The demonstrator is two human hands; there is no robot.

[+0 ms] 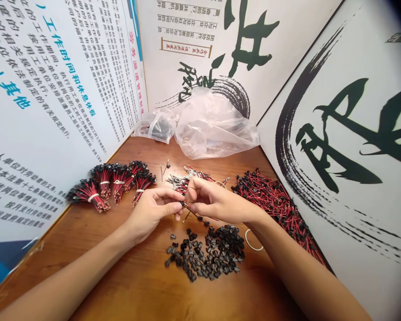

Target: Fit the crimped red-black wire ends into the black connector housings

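Left hand: the left hand [152,214] is closed, its thumb and fingertips pinching the end of a thin dark wire lead [195,213] that carries a small black connector.

Right hand: the right hand [214,200] is also closed on that lead, its fingertips just beside the left hand's, so the two hands are together at the middle of the frame.

Held item: the thin dark wire lead sits between both hands and slants down to the right, ending just above the heap of connectors.

Connectors: a loose heap of small black plastic connector housings [203,254] lies directly below the hands, at lower centre.

Bundles: red-and-black wire bundles [113,183], cinched with pale rubber bands, lie fanned out to the left of centre, above the left hand.

Loose wires: a long heap of red wires with black connectors [274,205] runs along the right edge of the table. A smaller scatter of thin wires with bare metal ends [183,180] lies above the hands.

Rubber band: a single pale rubber band loop [253,240] lies near the right forearm.

Bags: a large clear plastic bag [214,127] and a smaller clear bag holding something dark [157,127] sit in the far corner.

Surroundings: a brown wooden table [130,151] meets white printed panels with Chinese text [53,89] on the left, far and right sides.
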